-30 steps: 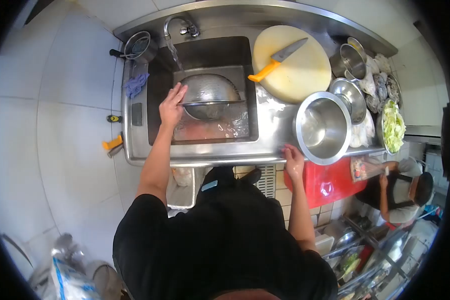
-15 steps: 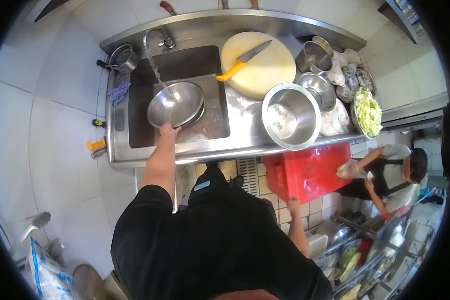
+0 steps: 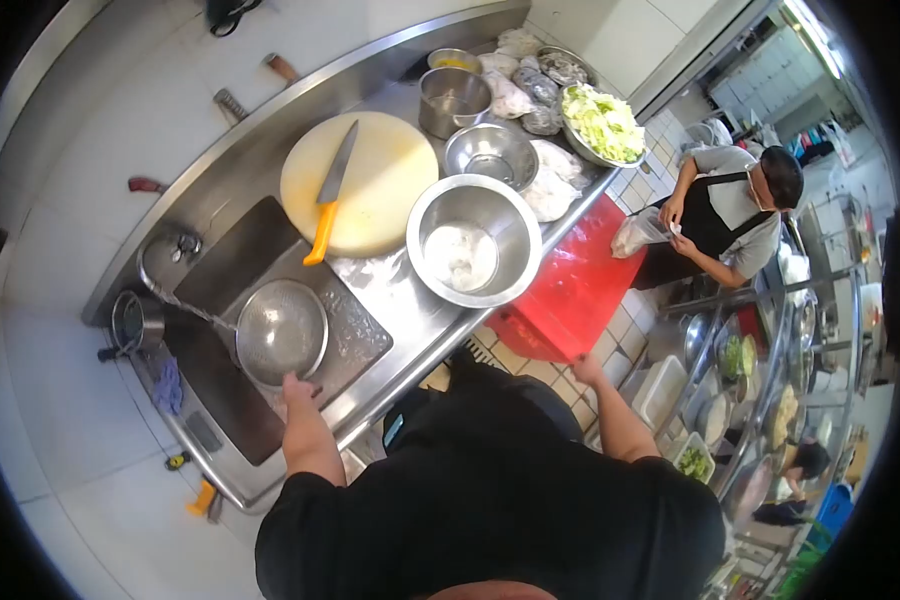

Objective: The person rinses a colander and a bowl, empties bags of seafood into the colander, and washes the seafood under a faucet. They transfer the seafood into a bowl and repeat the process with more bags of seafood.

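At the rim of a round metal bowl (image 3: 282, 334) in the sink, my left hand (image 3: 298, 390) has its fingers closed on the edge. Water runs from the curved tap (image 3: 185, 243) toward that bowl. My right hand (image 3: 587, 370) is closed on the near corner of a large red container (image 3: 560, 290) below the counter. A deep metal pot (image 3: 475, 285) with something whitish inside stands on the counter's front. Behind it, a knife with a yellow handle (image 3: 324, 225) lies on a round white cutting board (image 3: 395, 180).
Smaller metal bowls (image 3: 490, 150), filled plastic bags (image 3: 555, 195) and a bowl of chopped greens (image 3: 602, 125) stand toward the counter's far end. Beyond the red container, another person (image 3: 725, 215) holds a clear bag. Shelving with food trays (image 3: 660, 388) is at the right.
The view has turned and shifted toward the right side. The bowl under my left hand has shifted within the sink and its rim sits differently. My right hand stays at the red container.
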The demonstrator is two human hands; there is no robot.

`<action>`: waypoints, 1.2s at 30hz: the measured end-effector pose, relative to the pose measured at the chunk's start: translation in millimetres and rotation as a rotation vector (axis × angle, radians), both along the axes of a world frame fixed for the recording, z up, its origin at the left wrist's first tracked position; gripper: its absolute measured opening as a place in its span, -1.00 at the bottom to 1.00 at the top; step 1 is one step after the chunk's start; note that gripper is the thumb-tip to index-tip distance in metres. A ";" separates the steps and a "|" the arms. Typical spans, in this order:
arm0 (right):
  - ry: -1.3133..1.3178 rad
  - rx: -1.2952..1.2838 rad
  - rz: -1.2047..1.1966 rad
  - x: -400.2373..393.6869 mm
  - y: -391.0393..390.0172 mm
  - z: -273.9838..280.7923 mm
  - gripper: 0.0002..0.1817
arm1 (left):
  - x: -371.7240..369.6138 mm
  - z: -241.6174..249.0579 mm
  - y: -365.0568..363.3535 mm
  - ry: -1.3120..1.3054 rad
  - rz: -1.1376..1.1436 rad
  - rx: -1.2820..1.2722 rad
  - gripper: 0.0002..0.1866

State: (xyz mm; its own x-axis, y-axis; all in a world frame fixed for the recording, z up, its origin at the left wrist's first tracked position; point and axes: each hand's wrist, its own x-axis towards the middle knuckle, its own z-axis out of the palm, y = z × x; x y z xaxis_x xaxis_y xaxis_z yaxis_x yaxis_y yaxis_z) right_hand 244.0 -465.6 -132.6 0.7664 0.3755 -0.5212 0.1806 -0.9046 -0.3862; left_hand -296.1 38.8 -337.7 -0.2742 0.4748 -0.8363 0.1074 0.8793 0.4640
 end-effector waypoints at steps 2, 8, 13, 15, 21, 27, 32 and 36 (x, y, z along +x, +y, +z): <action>-0.216 -0.096 0.059 33.8 17.7 -11.6 -0.71 | -6.6 42.1 -12.4 -0.214 0.061 0.152 -0.28; -0.560 0.242 -0.072 118.7 161.6 80.7 -0.76 | 51.4 187.5 6.1 0.046 0.531 0.366 -0.60; -0.612 0.554 0.026 199.7 275.3 102.8 -0.77 | -18.4 121.1 75.4 0.446 0.383 0.957 -0.60; -0.531 0.627 0.049 234.3 313.2 111.2 -0.76 | 25.7 203.9 77.0 0.168 0.323 0.919 -0.66; -0.513 0.868 0.140 298.2 378.8 76.5 -0.72 | 35.7 268.6 124.1 0.574 0.174 1.060 -0.68; -0.331 0.774 0.027 280.1 351.5 60.5 -0.71 | 2.6 264.9 204.1 0.278 0.349 0.944 -0.77; -0.508 0.634 0.138 266.6 264.2 46.8 -0.75 | -9.9 254.9 260.5 -0.180 0.176 0.676 -0.87; -0.524 0.398 0.166 206.2 191.9 60.6 -0.76 | -65.4 159.8 333.7 -0.278 -0.093 0.720 -0.79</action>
